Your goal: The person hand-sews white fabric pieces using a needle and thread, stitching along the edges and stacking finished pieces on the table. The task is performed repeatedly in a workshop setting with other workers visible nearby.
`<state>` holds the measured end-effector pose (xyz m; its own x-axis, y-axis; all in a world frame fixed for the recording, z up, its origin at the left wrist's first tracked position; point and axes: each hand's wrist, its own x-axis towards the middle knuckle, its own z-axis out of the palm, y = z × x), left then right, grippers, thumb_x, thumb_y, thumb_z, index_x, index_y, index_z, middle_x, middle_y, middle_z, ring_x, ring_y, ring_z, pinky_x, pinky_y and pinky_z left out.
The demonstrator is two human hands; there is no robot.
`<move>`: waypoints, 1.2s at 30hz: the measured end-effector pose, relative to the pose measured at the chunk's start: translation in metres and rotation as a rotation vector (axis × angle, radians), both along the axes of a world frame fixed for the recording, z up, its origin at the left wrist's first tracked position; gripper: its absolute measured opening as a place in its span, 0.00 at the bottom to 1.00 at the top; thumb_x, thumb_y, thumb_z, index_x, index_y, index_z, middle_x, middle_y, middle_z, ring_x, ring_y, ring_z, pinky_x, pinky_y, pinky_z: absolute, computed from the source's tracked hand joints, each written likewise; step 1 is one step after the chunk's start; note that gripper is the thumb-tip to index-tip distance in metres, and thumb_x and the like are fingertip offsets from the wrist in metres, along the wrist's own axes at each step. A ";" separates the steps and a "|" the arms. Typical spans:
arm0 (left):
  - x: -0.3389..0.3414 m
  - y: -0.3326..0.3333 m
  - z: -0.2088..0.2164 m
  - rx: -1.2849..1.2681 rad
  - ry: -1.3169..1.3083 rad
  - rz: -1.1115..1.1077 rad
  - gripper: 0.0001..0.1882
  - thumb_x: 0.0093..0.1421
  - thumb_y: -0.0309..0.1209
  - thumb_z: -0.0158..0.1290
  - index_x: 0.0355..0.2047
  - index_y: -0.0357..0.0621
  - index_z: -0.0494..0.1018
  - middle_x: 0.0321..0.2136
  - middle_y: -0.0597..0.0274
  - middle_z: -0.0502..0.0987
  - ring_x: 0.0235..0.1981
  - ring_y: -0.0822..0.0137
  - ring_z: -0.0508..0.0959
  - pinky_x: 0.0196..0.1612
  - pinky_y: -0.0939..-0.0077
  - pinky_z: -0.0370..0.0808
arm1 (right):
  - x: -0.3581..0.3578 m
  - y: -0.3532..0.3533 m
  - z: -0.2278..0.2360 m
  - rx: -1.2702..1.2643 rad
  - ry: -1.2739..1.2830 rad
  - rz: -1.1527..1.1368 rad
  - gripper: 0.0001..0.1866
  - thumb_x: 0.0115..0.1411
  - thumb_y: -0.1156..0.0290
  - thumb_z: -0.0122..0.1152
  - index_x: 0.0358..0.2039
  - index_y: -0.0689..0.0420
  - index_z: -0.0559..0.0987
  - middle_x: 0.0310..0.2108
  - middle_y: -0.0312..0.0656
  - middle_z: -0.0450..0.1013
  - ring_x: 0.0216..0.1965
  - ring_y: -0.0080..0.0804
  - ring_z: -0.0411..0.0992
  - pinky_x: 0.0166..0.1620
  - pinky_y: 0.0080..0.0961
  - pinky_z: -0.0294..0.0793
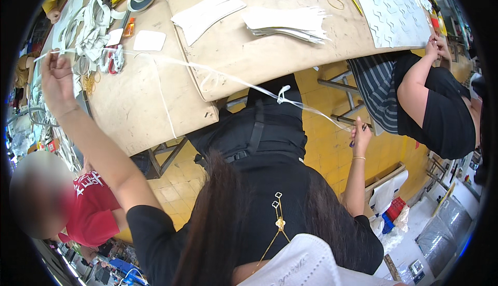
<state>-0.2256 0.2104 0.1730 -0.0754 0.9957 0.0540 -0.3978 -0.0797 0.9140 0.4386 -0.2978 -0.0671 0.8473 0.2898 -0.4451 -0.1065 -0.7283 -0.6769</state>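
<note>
A: Starting at the left, our left hand (pixel 56 76) is raised over the left end of the table (pixel 135 104), arm stretched out and up, fingers pinched shut on one end of the ribbon (pixel 218 73).

B: And the ribbon runs taut from there, across the table's front edge, past a small knot (pixel 282 95) hanging in mid-air in front of our chest, down to our right hand (pixel 360 133).

A: That hand sits low, off the table's front edge over the yellow floor (pixel 332 146), forearm nearly upright, wrist with a bangle. Its fingers look closed on the ribbon's other end, and it seems to hold something small and dark too; we cannot tell what.

B: What could go wrong, in our judgement?

A: The ribbon is thin and stretched hard. If either pinch loosens, the end would snap away and we would lose the tension. It also passes just above the pile of white straps (pixel 91 31) by the left edge; dropping the left hand could snag it there.

B: The table's front corner is another risk: the ribbon could drag on it. And a person (pixel 430 99) in black works at the right end, near our right hand, so a wide pull might bump them.
</note>
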 end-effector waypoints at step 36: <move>-0.065 0.089 0.075 0.028 0.268 0.503 0.12 0.68 0.26 0.44 0.44 0.27 0.73 0.50 0.38 0.77 0.54 0.39 0.78 0.57 0.54 0.76 | 0.205 -0.291 0.032 -0.573 -0.384 -0.653 0.21 0.59 0.51 0.70 0.24 0.56 0.81 0.21 0.37 0.76 0.19 0.24 0.69 0.18 0.22 0.63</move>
